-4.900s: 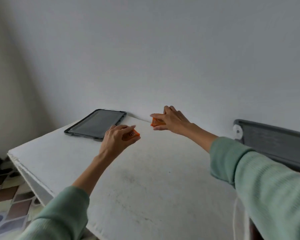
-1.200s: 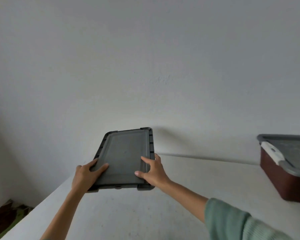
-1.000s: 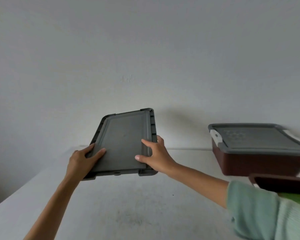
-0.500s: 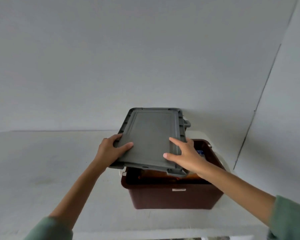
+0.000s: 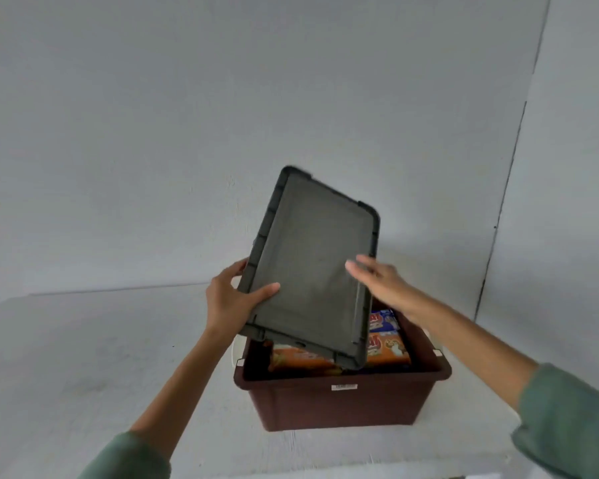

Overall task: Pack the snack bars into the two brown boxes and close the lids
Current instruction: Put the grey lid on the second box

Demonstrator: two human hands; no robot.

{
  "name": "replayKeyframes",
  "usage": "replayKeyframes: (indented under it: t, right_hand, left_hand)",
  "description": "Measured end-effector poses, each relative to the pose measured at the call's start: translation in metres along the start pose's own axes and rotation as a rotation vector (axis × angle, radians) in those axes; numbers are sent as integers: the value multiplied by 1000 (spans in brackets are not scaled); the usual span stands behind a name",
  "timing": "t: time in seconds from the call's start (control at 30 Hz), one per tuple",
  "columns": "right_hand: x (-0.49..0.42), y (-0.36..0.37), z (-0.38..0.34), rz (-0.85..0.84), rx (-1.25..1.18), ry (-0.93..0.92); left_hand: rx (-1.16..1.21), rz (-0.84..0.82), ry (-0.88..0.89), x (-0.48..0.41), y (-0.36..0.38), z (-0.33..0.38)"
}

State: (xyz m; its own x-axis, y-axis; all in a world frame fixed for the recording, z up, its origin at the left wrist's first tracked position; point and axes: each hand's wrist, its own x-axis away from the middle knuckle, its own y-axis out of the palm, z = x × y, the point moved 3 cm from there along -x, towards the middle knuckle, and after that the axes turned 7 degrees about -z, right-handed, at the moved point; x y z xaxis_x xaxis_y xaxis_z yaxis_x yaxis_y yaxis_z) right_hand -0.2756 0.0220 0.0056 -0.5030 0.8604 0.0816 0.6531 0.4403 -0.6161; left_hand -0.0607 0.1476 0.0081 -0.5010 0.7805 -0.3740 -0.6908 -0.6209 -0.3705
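The lid (image 5: 312,271) could slip or be set askew on the box (image 5: 343,406), because it is gripped at one side only and is tilted strongly. It is pinched at its left edge by the left hand (image 5: 232,302), with the thumb on top and the fingers behind. The right hand (image 5: 381,285) is spread flat at the right side of the lid; contact cannot be told, as it is blurred. The near edge of the lid hangs low over the bars (image 5: 388,347) in the box.
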Motion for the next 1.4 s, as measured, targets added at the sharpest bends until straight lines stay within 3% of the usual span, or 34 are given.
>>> replayKeyframes:
  t: [0.1,0.23,0.3,0.4,0.53,0.63,0.8,0.9,1.13,1.4]
  right_hand:
    - [-9,-43,-29,101,-254,10]
    - [-8,-102,-52,34,-1053,48]
    - [-10,-124,-49,8,-1233,52]
    - [-8,-135,-31,-28,-1165,53]
    - [-3,-116,-2,-74,-646,45]
    - [-9,-93,24,-64,-641,-30]
    - [-18,-66,58,-8,-710,-115]
    - [-16,-52,70,-31,-680,-98]
    - [-12,-22,88,-119,-483,18]
    - [-4,-14,63,-141,110,62]
  left_hand:
    - [-48,4,235,-2,5,36]
    - [-164,30,493,7,16,67]
    - [-294,41,613,16,19,74]
    - [-668,92,890,31,26,74]
    - [-896,43,1134,39,32,54]
    - [-824,-137,1014,36,32,31]
    - [-208,-190,201,10,22,-15]
    - [70,-315,-65,-4,25,-35]
    - [-439,-417,-181,0,37,-65]
    - [-530,-441,-164,-3,39,-63]
